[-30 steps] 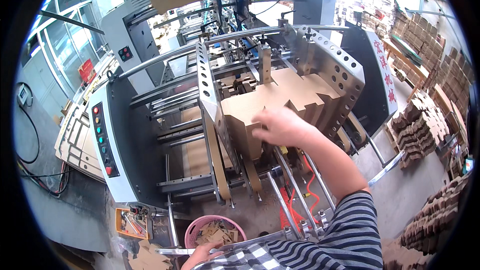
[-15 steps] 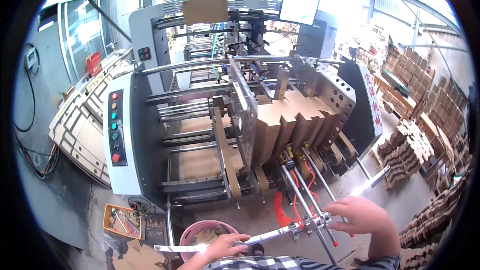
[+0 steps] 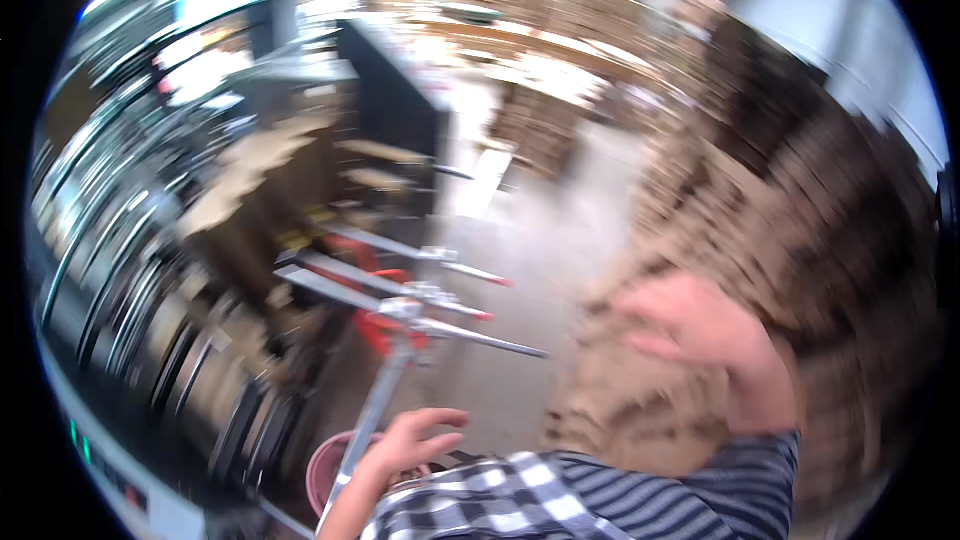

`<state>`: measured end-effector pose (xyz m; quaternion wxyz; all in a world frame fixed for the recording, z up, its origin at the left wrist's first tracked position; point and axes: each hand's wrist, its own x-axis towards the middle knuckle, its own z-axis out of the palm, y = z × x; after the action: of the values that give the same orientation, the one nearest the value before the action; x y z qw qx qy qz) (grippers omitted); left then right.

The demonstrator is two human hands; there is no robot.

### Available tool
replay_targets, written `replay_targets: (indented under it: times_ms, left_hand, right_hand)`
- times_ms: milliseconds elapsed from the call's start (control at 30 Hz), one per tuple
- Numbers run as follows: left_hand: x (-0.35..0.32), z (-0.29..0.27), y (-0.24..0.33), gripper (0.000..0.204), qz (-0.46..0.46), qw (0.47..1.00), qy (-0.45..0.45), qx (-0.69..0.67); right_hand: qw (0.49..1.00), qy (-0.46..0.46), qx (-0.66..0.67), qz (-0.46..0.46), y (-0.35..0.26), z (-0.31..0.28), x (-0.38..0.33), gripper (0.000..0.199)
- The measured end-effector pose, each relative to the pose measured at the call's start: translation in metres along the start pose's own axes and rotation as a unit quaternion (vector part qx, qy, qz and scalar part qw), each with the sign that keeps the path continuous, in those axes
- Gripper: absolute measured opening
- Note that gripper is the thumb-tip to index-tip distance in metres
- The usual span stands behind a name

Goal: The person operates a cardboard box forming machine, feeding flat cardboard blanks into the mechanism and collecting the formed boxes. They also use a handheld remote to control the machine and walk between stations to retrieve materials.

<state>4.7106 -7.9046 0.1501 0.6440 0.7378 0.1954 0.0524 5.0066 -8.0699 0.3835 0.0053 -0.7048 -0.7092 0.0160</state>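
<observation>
My left hand (image 3: pixel 418 440) is low in the picture, beside the metal rail (image 3: pixel 372 422) of the machine. Its fingers are loosely curved and apart, with nothing seen in them. Raised on the right is my right hand (image 3: pixel 690 318), smeared a little by motion. Nothing shows between its slightly bent, parted fingers. Behind it lie stacks of folded brown cardboard pieces (image 3: pixel 640 390); I cannot make out any contact. Metal rods with red tips (image 3: pixel 470 335) stick out from the machine between the hands. A row of brown cardboard pieces (image 3: pixel 262 175) stands in the machine.
The machine (image 3: pixel 395 90) fills the left side. A pink bucket (image 3: pixel 325 470) stands by its rail. Grey floor (image 3: pixel 520 260) runs between the machine and tall cardboard stacks (image 3: pixel 850 210) on the right. Another cardboard stack (image 3: pixel 535 125) stands farther off.
The view has swung right, so the machine now lies to the left and the cardboard stacks come close. My right hand has left the rods, and my left hand is off the rail.
</observation>
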Motion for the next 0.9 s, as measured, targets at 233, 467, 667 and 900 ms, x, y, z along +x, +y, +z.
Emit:
replay_targets:
  times_ms: [233, 467, 667, 900]
  left_hand:
    - [0.076, 0.128, 0.005, 0.031, -0.022, 0.981, -0.142, -0.133]
    - [0.151, 0.282, 0.031, 0.043, 0.008, 0.975, -0.187, -0.12]
    - [0.238, 0.39, 0.055, 0.071, -0.048, 0.978, -0.161, -0.127]
    - [0.279, 0.469, 0.085, 0.07, -0.143, 0.971, -0.13, -0.144]
  right_hand:
    - [0.854, 0.356, 0.005, 0.381, 0.031, -0.036, -0.236, 0.025]
    - [0.654, 0.378, 0.069, 0.652, 0.083, 0.054, -0.455, 0.027]
    - [0.486, 0.373, 0.121, 0.781, 0.136, 0.207, -0.663, 0.05]
    - [0.429, 0.33, 0.478, 0.692, 0.208, 0.233, -0.692, 0.066]
